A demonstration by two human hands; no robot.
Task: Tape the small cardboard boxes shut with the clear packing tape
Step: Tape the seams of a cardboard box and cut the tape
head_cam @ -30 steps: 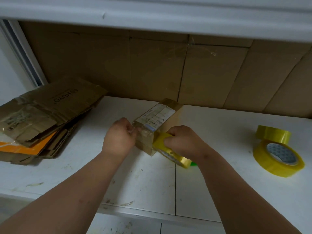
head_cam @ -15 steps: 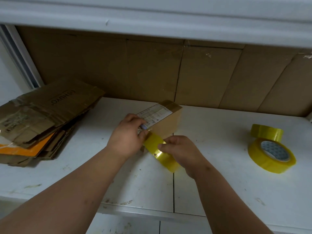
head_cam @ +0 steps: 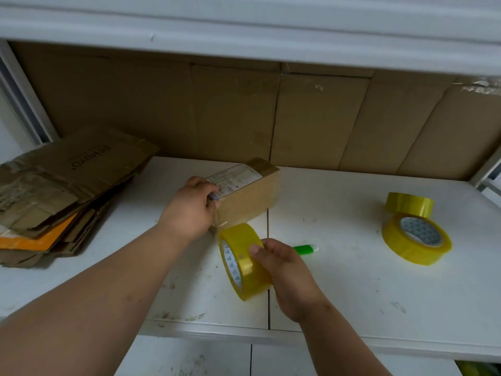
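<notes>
White shelf surface [head_cam: 352,289], scuffed, with a seam running front to back near the middle. Brown cardboard sheets [head_cam: 298,115] line the back wall under an upper white shelf.

Far left: stack of flattened cardboard [head_cam: 62,185], an orange sheet showing at its lower edge.

Small cardboard box [head_cam: 248,196] sits toward the back of the shelf, just left of the seam, long side angled away to the right. White printed label [head_cam: 235,179] on its top face; brown tape at the far end.

Left hand [head_cam: 189,210] at the near-left corner of the box, fingers curled over the top edge and onto the label, pressing there. A strip of clear tape [head_cam: 217,219] runs from under this hand down the box's near end to the roll.

Roll of tape [head_cam: 245,260], yellowish, stands on edge, in front of the box and just below its near corner, close but apart from the cardboard. Right hand [head_cam: 284,270] grips it from the right, thumb across the outer band, fingers behind. Hands are apart, the left one higher and farther back, the roll between them.

Right side of shelf, well apart from the hands: two more yellowish tape rolls [head_cam: 416,237], one lying flat, the other standing behind and touching it.

Small green-and-white object [head_cam: 306,248] lies just beyond the right hand; type unclear.
</notes>
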